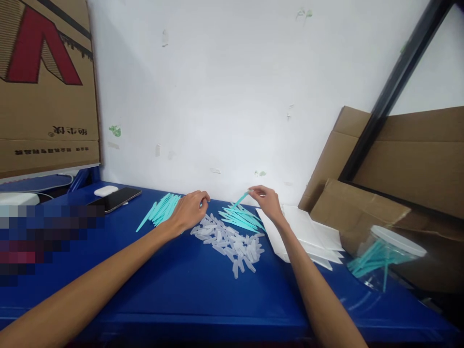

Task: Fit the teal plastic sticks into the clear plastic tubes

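The right hand (264, 197) pinches a teal stick (241, 198), its long axis slanting down-left over the stick pile (242, 220). The left hand (189, 210) curls beside the plastic pieces (232, 242); whether it holds anything, I cannot tell.

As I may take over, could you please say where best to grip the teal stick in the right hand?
I'd pinch the teal stick mid-shaft, coming from the left: the right hand covers its upper end, and the slim shaft slants down leftward toward the teal pile.
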